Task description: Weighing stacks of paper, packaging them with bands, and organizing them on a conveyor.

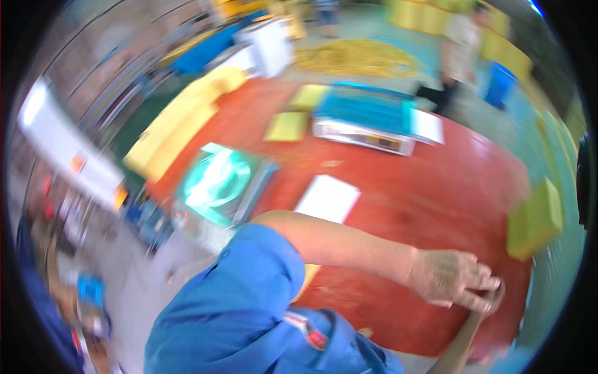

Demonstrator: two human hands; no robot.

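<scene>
My left arm in a blue short sleeve reaches across the red table [398, 206] toward its right side. There my left hand [451, 280] has its fingers stretched and apart, meeting my right hand [495, 296]. The fingers of my right hand are mostly hidden behind the left ones and blurred. Nothing held can be made out between the two hands. Beyond them, near the table's right edge, stands a yellow block [534, 219]. A white sheet [328, 198] lies on the table past my left forearm.
At the far side sits a white box-shaped device [364, 128] with a teal top, beside yellow pads [286, 127]. A shiny, green-tinted flat device [219, 184] and long yellow sheets [187, 124] lie left. A person [460, 53] is beyond the table near a blue bin [500, 85].
</scene>
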